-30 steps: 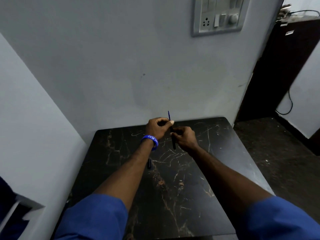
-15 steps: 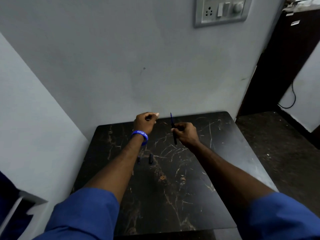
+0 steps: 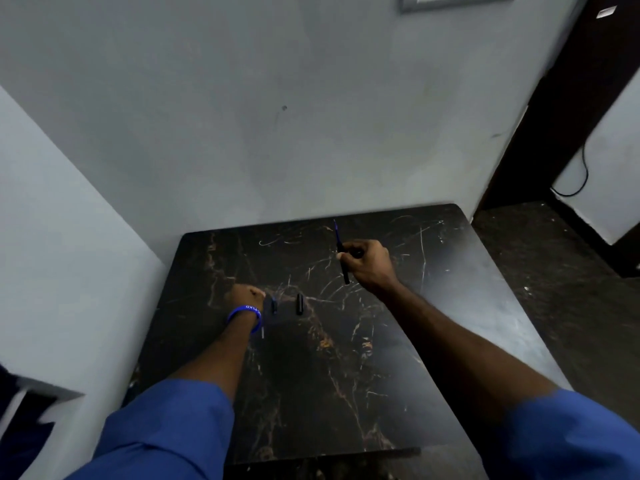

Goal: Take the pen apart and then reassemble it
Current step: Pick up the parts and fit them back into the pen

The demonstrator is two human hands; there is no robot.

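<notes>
My right hand [image 3: 369,265] is shut on the black pen barrel [image 3: 344,271], held nearly upright over the far middle of the black marble table [image 3: 346,393]. The thin blue refill [image 3: 335,230] sticks out of the barrel's top. My left hand [image 3: 247,294], with a blue wristband, is low at the table's left with its fingers curled shut; whether it holds anything is hidden. Just right of its fingertips lies a small dark pen piece [image 3: 273,305], and further right a short black cap-like piece [image 3: 299,303]. A thin pale piece [image 3: 263,332] lies beside my left wrist.
The table stands in a corner, with a grey wall [image 3: 277,116] behind it and another on the left. Dark floor [image 3: 554,271] and a dark cabinet [image 3: 571,98] with a hanging cable are to the right.
My left hand has dropped from beside the pen down and left to the table, next to the loose pieces. My right hand kept hold of the barrel with the refill in it.
</notes>
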